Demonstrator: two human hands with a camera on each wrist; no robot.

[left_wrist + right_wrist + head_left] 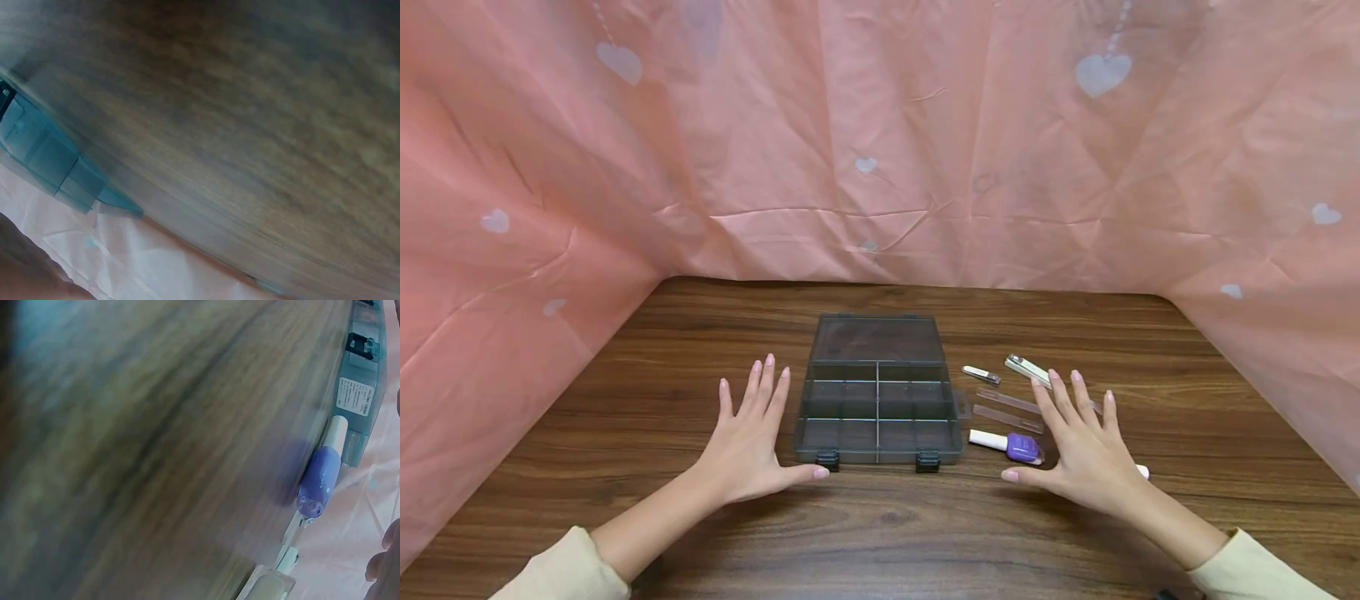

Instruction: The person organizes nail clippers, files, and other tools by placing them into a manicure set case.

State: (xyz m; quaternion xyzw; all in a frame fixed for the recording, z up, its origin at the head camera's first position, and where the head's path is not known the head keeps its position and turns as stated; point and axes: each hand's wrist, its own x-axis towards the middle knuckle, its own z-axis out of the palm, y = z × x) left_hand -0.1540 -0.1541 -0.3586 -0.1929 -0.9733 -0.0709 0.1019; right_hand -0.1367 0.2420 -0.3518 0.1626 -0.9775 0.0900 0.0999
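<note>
A smoky grey divided plastic box (pixel 877 457) lies on the table with two black latches (pixel 928 461) along its near side. I cannot tell if its lid is closed. My left hand (pixel 747 442) is spread to the box's left, holding nothing, its thumb close to the near left latch. To the right, my right hand (pixel 1086 458) is spread just past a purple nail polish bottle (pixel 1024 448) with a white cap, and also holds nothing. Beyond its fingertips are a larger nail clipper (pixel 1027 367), a small nail clipper (pixel 981 375) and two thin translucent strips (pixel 1007 417).
Partly hidden by my right hand is a small white-ended item (pixel 1143 472). In the right wrist view a pale bottle (pixel 269 587) lies behind the purple one. The wooden table (pixel 880 533) ends against a pink curtain (pixel 880 200) at the back and sides.
</note>
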